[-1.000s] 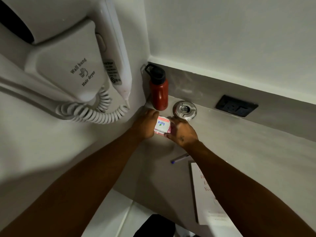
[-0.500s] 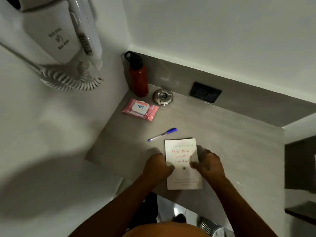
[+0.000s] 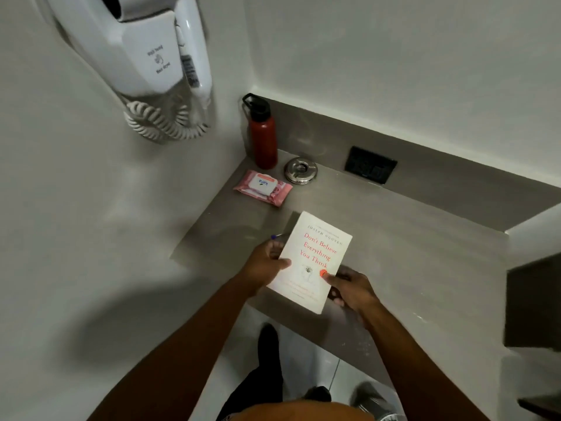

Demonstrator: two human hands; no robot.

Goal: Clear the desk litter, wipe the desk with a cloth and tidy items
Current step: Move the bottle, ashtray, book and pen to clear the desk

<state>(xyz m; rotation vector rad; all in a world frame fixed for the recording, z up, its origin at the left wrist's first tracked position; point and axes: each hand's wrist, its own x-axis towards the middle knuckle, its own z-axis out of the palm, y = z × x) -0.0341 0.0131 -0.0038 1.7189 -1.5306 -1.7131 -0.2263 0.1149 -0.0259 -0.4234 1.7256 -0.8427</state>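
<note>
White paperback book, red-lettered cover up, tilted, held above the grey desk.

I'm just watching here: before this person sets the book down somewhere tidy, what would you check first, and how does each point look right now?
1. Book held by both hands: ok, left hand on its left edge, right hand at its lower right.
2. Book lifted off the desk: seems ok, it is tilted, though its underside is hidden.
3. Pen out of the way: not ok, its tip pokes out just behind the left hand, the rest hidden.
4. Back corner tidy: ok, bottle upright, wipes pack flat, metal ashtray beside them.
5. Free space for the book: ok, bare desk to the right.
6. Desk wiped: cannot tell.
</note>
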